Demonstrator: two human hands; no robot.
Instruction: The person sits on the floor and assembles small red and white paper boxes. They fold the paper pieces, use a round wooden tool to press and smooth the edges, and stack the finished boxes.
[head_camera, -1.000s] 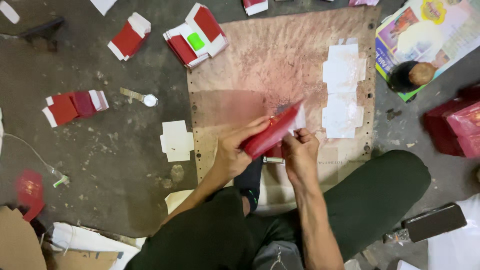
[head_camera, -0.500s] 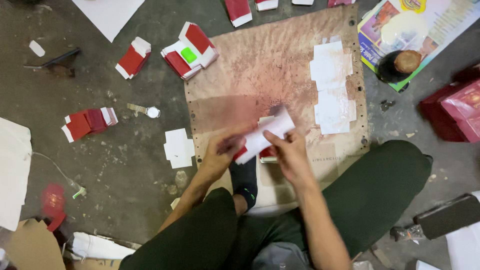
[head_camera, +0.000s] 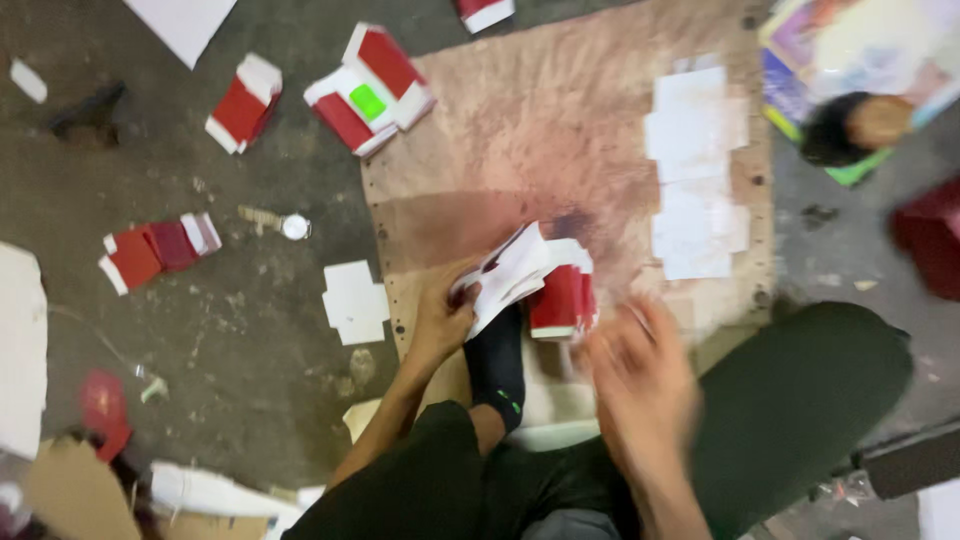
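Observation:
I sit on the floor in dark trousers with a black sock in front of me. My left hand grips a red and white folded paper box by its left edge, just above a stained brown board. My right hand is blurred and off the box, below and to the right of it, with fingers spread and nothing in it. A row of flat white paper cutouts lies on the right side of the board.
Red and white folded boxes lie scattered on the grey floor at upper left, another at left. A white cutout lies by the board's edge. A colourful printed sheet and a red box are at the right.
My right hand has let go of the box and pulled back toward me. The left hand still holds the box, which has turned so its red side shows.

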